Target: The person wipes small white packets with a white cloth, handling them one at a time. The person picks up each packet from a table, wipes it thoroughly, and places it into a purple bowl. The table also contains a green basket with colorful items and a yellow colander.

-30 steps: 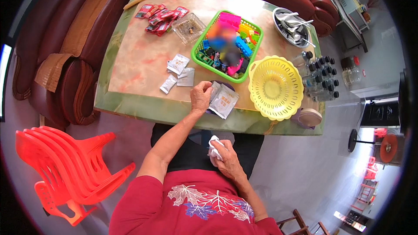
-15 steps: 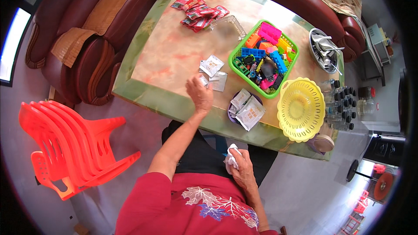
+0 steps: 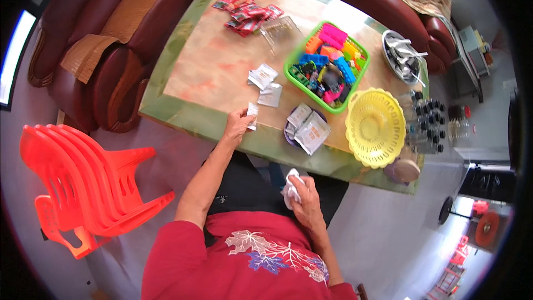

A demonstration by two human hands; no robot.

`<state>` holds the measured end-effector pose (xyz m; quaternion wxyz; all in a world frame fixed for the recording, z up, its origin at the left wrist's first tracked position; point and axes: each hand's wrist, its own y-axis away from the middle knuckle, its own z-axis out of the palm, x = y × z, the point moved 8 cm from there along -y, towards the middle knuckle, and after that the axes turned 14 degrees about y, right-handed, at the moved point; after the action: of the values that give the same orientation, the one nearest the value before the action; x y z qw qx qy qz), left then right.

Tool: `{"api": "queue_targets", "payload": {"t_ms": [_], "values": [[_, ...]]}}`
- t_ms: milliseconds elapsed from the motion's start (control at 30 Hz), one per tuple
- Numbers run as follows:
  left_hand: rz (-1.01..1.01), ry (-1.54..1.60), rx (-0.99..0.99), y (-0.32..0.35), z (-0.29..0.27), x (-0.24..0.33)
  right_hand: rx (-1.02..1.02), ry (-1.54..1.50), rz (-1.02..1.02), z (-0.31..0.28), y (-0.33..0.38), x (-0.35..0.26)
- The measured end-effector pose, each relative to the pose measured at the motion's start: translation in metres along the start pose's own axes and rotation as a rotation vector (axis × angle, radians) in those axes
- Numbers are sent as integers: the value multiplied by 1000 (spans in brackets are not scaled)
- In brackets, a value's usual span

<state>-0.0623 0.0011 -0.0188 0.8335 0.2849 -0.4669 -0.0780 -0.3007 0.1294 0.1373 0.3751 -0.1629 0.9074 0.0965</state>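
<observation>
Ahead and to the left of the left hand (image 3: 237,125), the marble-patterned tabletop (image 3: 194,69) is bare, so a hand could pass there freely up to the red packets (image 3: 244,15). Slightly right, the flat white sachets (image 3: 268,95) stand in the way, and between them and the green basket (image 3: 291,76) is only a narrow gap. Further right the passage is tighter — the purple bowl (image 3: 290,135), yellow colander (image 3: 376,128) and dark-capped bottles (image 3: 426,128) block it.

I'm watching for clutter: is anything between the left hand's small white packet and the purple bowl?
Nothing visible: only tabletop lies between the small white packet, pinched in the left hand, and the purple bowl to its right.
</observation>
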Motion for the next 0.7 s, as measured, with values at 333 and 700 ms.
{"api": "queue_targets", "payload": {"t_ms": [333, 700], "values": [[-251, 429, -440, 147, 119, -19, 228, 222, -179, -32, -27, -46], [-259, 500, -413, 179, 121, -17, 352, 403, -200, -41, -26, -55]]}}
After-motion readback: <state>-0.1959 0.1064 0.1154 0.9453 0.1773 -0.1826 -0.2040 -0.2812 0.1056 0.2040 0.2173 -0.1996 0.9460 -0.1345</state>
